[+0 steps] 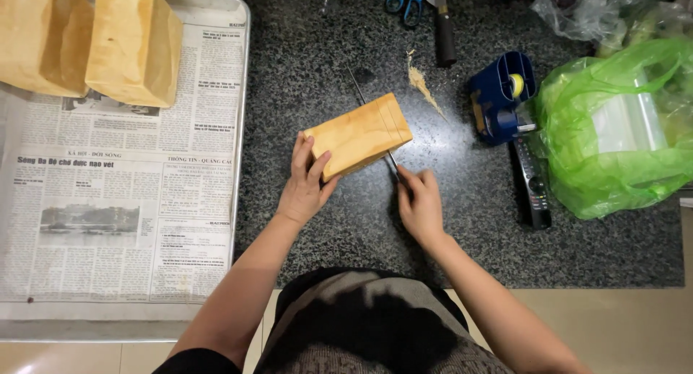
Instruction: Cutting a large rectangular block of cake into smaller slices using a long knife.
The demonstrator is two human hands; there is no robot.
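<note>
A golden-brown loaf of bread (359,136) lies on the dark speckled counter (462,229). My left hand (305,184) grips its near left end, fingers over the top. A long thin knife (361,99) runs along the loaf's right side, its blade showing beyond the far end. My right hand (418,203) is closed around the knife's handle just right of the loaf's near corner.
A metal tray (244,92) lined with newspaper holds two larger loaves (133,45) at far left. Crumbs (422,85), a blue tape dispenser (502,96), a black remote (530,183), green plastic bags (613,128), scissors (404,2) and another knife (442,24) lie around.
</note>
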